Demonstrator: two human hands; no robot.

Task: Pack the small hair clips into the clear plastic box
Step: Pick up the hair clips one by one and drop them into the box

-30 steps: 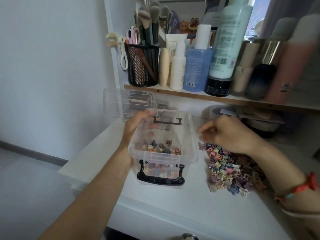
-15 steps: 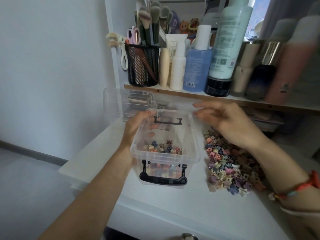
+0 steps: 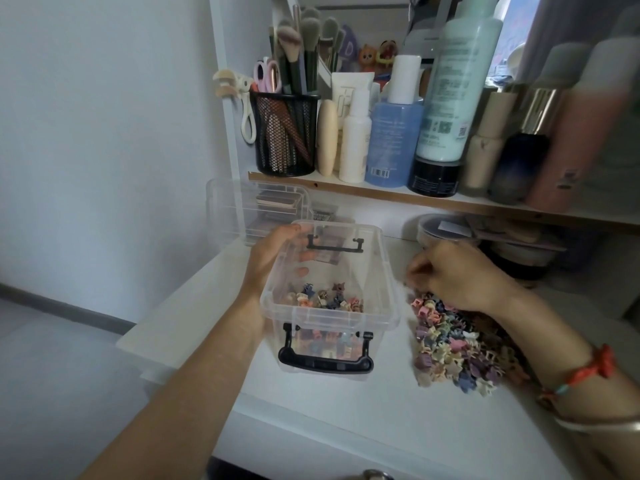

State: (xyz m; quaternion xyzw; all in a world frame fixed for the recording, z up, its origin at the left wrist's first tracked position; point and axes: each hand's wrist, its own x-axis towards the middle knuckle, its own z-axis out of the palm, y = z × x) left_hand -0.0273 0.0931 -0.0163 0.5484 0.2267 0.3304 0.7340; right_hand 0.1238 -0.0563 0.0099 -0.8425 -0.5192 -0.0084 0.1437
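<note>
The clear plastic box (image 3: 390,289) with black handles stands open on the white table (image 3: 346,410). Several small coloured hair clips (image 3: 322,300) lie on its bottom. My left hand (image 3: 273,258) grips the box's left wall, with the fingers showing inside through the plastic. To the right of the box lies a pile of pastel hair clips (image 3: 453,344). My right hand (image 3: 460,275) is down on the pile's far end, its fingers curled and bunched at the clips there. What the fingertips pinch is blurred.
A wooden shelf above holds a black mesh cup (image 3: 285,133) of brushes and several bottles (image 3: 398,133). A clear organiser (image 3: 249,209) stands behind the box on the left, and round tins (image 3: 446,230) sit under the shelf. The table's left edge drops off near my left forearm.
My right hand went from the pile to above the box's far right corner with the fingers spread, then came back down onto the pile. The left hand and the box stayed put.
</note>
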